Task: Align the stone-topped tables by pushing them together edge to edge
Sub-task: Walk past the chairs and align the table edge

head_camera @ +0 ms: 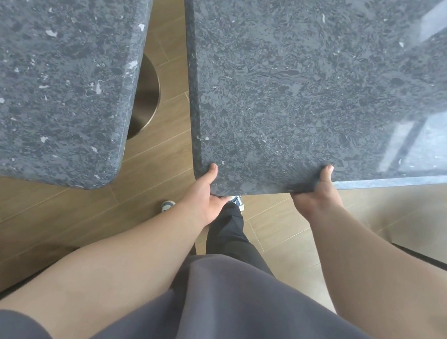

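**Two stone counters, a wedge of floor between them**

Wood-look plank flooring (159, 140) shows through the gap between two dark, speckled stone-topped counters, and pale tile or lighter boards run off to the right. Window light glares across the far right of the polished stone. A round brushed-metal base (145, 97) peeks out from under the left counter (52, 52), which sits square to the view and untouched.

The right counter (305, 79) is skewed: the gap is narrow at the far end and widens toward the person, so the two facing edges are not parallel and nowhere touch. Both hands are on its near corner, probably because that end has the most ground to cover. The left hand (206, 196) wraps the rounded corner, thumb on top, fingers curled out of sight beneath the slab. The right hand (317, 192) grips the near edge a little further along, thumb hooked over the top, fingers likewise hidden under the stone. Each hand is closed around the slab's thickness, a grip suited to swinging the corner sideways rather than shoving straight ahead.

The person stands close, dark trousers and a shoe (237, 201) under the corner, so that foot looks at risk if the heavy top shifts fast. My judgement: the alignment is partway, with the near end yet to close.
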A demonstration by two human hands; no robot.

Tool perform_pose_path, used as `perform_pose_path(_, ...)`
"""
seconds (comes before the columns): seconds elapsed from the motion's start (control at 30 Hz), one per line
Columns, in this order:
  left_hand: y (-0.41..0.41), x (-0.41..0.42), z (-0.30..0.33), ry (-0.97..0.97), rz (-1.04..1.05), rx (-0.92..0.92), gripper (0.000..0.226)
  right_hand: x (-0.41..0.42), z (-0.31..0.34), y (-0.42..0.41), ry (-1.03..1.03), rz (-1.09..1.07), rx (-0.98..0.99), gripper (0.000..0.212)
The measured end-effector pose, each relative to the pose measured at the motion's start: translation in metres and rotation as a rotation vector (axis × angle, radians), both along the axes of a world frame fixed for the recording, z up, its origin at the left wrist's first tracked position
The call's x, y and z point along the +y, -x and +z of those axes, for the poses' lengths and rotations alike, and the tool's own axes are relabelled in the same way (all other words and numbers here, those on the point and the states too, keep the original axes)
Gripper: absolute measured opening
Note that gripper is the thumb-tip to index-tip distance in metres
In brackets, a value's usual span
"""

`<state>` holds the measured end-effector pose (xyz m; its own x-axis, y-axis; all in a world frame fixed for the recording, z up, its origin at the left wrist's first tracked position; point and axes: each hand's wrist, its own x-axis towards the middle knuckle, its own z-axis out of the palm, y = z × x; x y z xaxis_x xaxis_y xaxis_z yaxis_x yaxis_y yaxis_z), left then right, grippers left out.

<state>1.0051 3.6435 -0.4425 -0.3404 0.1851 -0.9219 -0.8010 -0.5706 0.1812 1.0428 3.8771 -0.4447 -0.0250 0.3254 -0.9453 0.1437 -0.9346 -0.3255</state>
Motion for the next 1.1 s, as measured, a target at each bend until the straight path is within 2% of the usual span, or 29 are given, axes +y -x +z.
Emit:
perform_pose_path(0.47,0.001,-0.006,-0.006,0.001,-0.047,0.009,0.035,-0.004,0.005,0.002,-0.032,0.055,0.016,0.058)
perform_pose_path(0.83,0.015,-0.030,-0.006,-0.005,-0.030,0.020,0.023,-0.030,0.005,0.009,-0.014,0.020,0.023,0.058)
perform_pose_path(1.1,0.036,-0.062,-0.006,0.007,-0.069,0.012,0.034,-0.065,0.002,0.018,-0.008,-0.018,0.015,0.060)
